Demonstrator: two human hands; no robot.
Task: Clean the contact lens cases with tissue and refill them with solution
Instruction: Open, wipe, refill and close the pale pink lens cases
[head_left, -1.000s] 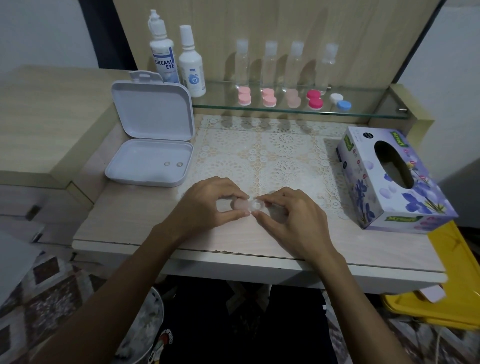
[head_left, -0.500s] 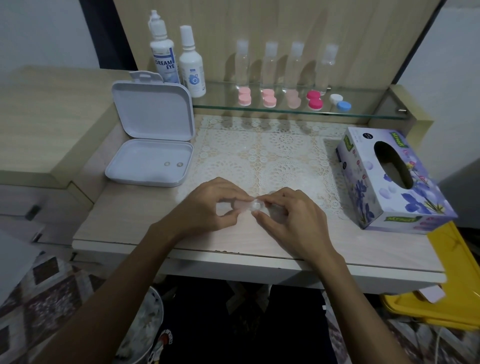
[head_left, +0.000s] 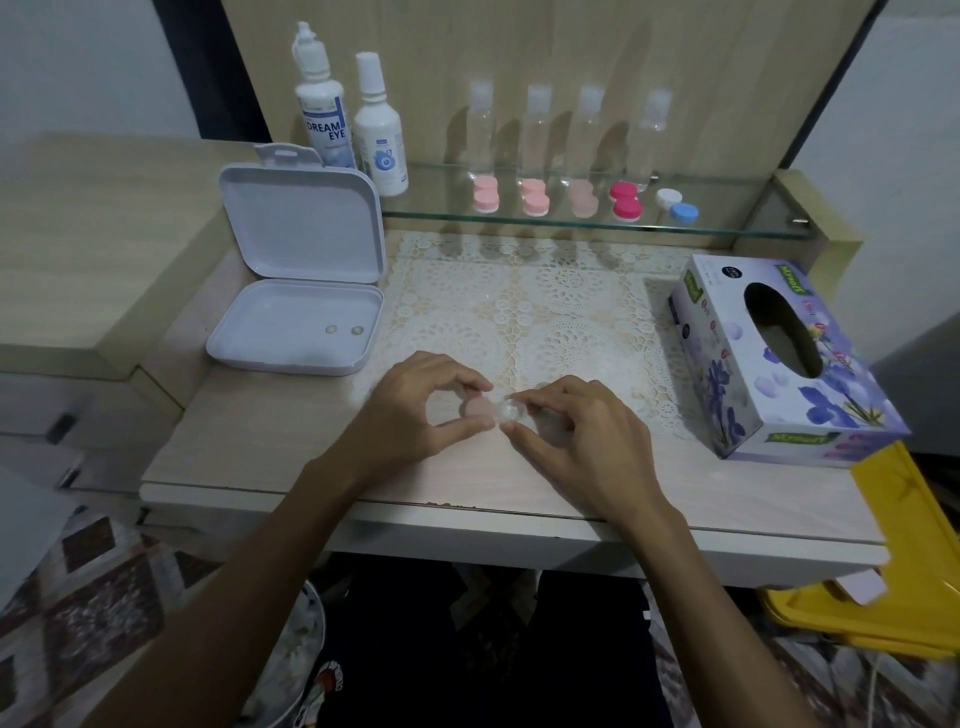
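over the last second almost nothing has shifted: both hands stay low over the front of the surface (head_left: 260, 447), just in front of the lace mat (head_left: 519, 312), working one small lens case (head_left: 480, 410) between them. the left hand (head_left: 415, 410) has its thumb and forefinger curled round the pale pink side, and that arch now looks a little more spread than before, so more of the pink shows. the right hand (head_left: 576, 436) keeps a fingertip grip on a small clear round piece (head_left: 507, 413) at the case's right end; whether that is a cap or a well i cannot tell.

my read is that the case is being unscrewed or opened, so cleaning has barely begun. no tissue is in either hand; the tissue box (head_left: 779, 358) sits well to the right of the case, untouched. the two solution bottles (head_left: 353, 130) stand on the glass shelf (head_left: 727, 228), far behind the case, with five more capped cases (head_left: 576, 200) lined up there.
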